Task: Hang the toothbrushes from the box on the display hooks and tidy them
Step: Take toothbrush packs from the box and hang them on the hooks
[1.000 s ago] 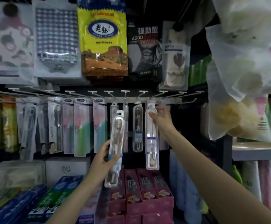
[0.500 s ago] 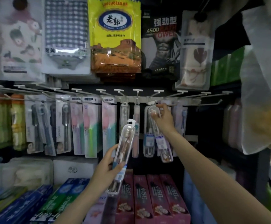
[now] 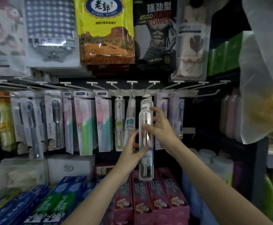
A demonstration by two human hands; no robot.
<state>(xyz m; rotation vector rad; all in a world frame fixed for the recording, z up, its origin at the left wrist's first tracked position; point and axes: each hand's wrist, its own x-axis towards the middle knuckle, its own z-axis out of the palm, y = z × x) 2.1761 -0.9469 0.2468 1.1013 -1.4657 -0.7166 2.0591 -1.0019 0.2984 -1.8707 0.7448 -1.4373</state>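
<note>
Holding a long clear plastic toothbrush case [image 3: 146,143] low down, the left hand [image 3: 132,153] pinches it between thumb and fingers. Just right, the right hand [image 3: 161,127] grips the same case higher up, fingers curled round its side. Its top sits just under the white metal display hook [image 3: 146,93], in front of another clear case [image 3: 146,103] already hanging; whether the hole has caught the hook is hard to see. A tilt could miss the hook and drop the case onto the pink toothpaste boxes [image 3: 150,197]. Neighbour packs crowd both sides, so only straight up is free.
</note>
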